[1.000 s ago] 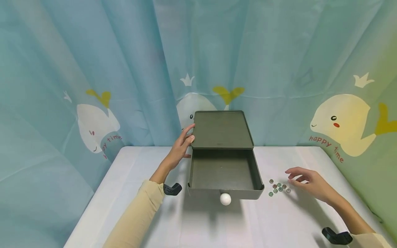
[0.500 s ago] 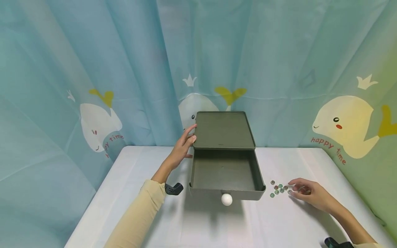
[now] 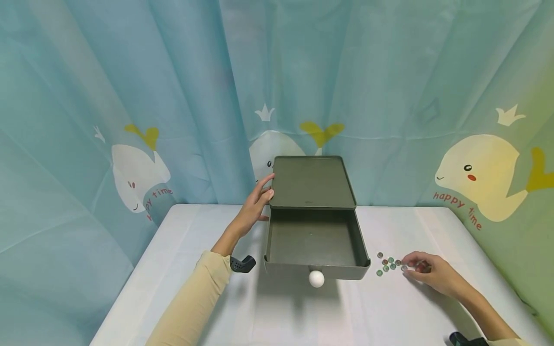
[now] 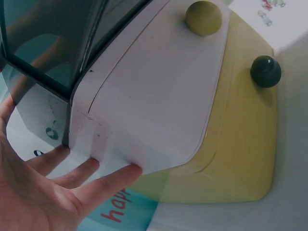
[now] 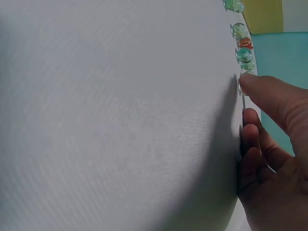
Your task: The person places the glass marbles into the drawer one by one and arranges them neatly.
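A dark green drawer box [image 3: 312,181] stands at the back of the white table [image 3: 277,307]. Its drawer [image 3: 315,242], with a white ball knob [image 3: 316,278], is pulled out and looks empty. My left hand [image 3: 265,190] rests with straight fingers [image 4: 110,175] against the box's left side [image 4: 144,96]. Several small glass beads [image 3: 388,263] lie on the table right of the drawer. My right hand [image 3: 411,267] is down at the right end of that cluster, its curled fingertip [image 5: 250,85] on one bead [image 5: 240,87]; the thumb is hidden in the right wrist view.
A teal curtain printed with whales [image 3: 138,175] hangs close behind and beside the table. Black wrist-camera mounts show at my left wrist [image 3: 241,264] and right wrist [image 3: 465,339]. The left wrist view shows two round knobs [image 4: 203,17] on the box's front.
My right hand has come down from above the table onto the right end of the bead cluster and curled its fingers there. My left hand has stayed on the box.
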The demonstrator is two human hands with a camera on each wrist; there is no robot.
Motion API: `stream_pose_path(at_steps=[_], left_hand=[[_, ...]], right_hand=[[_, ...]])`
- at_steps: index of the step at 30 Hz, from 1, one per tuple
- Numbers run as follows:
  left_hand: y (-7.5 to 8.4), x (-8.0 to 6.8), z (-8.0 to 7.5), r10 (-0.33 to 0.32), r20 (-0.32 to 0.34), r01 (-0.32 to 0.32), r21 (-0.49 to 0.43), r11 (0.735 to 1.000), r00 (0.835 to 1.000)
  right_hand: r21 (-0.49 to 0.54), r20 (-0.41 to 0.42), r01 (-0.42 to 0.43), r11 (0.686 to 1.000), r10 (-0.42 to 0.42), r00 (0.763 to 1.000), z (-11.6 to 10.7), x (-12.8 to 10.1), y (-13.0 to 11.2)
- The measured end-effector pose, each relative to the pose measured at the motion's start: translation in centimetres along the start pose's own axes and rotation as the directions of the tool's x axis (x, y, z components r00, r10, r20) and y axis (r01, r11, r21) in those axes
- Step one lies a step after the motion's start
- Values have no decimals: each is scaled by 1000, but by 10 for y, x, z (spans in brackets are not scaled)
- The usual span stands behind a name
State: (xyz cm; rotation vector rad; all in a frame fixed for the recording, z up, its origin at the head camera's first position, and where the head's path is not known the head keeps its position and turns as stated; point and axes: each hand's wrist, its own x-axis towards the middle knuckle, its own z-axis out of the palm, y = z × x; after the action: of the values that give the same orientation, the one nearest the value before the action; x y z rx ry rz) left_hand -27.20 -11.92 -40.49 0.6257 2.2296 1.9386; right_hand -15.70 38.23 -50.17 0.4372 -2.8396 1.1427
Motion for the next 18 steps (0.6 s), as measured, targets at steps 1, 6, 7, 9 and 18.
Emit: stream_pose_path(at_steps=[1, 6, 7, 9, 18], left_hand=[[0, 0, 0, 3, 0, -3, 0, 1000, 1000], [1, -1, 1, 5, 3, -5, -6, 1000, 1000], [1, 0, 0, 3, 3, -3, -5, 1000, 1000], [0, 0, 0, -5, 2, 5, -5, 1000, 1000], [-1, 0, -1, -6, 3, 6, 2, 1000, 1000]], right_hand=[[-9, -6, 1, 1000, -1, 1000, 0, 0, 0], [-34, -24, -21, 999, 20, 1000, 1, 0, -1], [-35, -22, -30, 999, 30, 999, 2, 0, -2], [-35, -18, -49, 998, 48, 999, 2, 0, -3], [-42, 1, -88, 995, 88, 996, 2, 0, -4]])
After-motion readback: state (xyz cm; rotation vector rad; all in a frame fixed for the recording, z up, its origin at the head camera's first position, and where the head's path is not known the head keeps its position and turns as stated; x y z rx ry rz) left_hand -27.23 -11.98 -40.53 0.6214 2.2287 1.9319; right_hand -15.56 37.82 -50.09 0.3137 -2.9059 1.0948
